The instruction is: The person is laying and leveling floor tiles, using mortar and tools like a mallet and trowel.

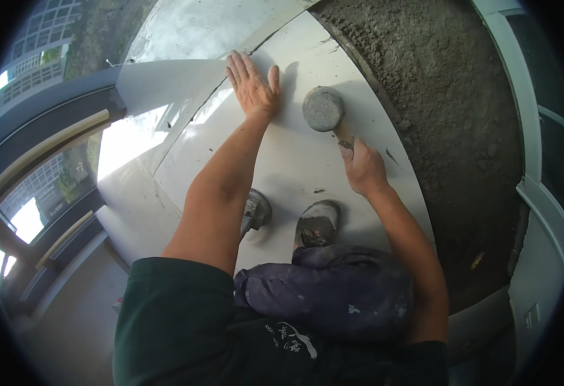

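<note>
A large pale floor tile (295, 167) lies under both my shoes, with bits of dark mortar on it. My left hand (254, 89) is pressed flat on this tile, fingers stretched out beside the joint with the neighbouring tile (185, 38). My right hand (364, 164) is wrapped round the short handle of a mallet (324, 108). The mallet's round grey head, smeared with mortar, is over the tile to the right of my left hand. Whether the head touches the tile, I cannot tell.
Rough wet mortar (449, 96) spreads along the tile's right edge. A pale door frame (531, 122) stands beyond it at the far right. Window frames (44, 148) with glass line the left. My mortar-stained shoes (319, 222) rest on the tile near my knee.
</note>
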Demonstrator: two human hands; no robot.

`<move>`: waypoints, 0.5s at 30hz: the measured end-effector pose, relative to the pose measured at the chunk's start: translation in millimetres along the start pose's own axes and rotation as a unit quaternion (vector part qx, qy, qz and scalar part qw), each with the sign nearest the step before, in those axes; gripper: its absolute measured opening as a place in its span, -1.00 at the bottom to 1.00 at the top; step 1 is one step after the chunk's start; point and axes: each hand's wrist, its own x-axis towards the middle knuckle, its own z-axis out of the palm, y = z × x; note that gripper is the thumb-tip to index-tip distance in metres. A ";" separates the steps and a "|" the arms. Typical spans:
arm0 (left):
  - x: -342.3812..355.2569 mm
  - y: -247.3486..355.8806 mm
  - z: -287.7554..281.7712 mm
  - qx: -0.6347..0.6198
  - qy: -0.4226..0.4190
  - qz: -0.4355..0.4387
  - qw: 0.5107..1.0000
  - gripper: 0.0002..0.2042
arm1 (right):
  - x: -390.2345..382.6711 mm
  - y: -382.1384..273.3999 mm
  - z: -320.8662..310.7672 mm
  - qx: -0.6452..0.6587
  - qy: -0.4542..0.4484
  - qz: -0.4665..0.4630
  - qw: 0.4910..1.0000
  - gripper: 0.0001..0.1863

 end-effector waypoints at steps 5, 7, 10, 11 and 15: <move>-81.9 -44.1 -14.1 -0.001 -0.002 -0.179 0.984 -0.24 | -18.1 1.2 9.9 0.099 0.015 0.025 0.995 -0.61; -92.1 -53.2 -20.3 0.006 0.002 -0.192 0.981 -0.29 | -26.1 4.3 24.1 0.180 0.046 0.003 0.983 -0.63; -91.1 -55.1 -25.7 -0.011 -0.004 -0.155 0.988 -0.29 | -43.5 -14.0 23.8 0.201 0.068 -0.013 0.977 -0.64; -91.2 -55.9 -27.0 -0.012 -0.004 -0.155 0.988 -0.29 | -51.4 -23.1 17.9 0.205 0.056 -0.027 0.977 -0.65; -91.3 -49.7 -27.4 -0.021 -0.015 -0.153 0.988 -0.28 | -67.2 -18.4 14.2 0.225 0.090 -0.097 0.965 -0.67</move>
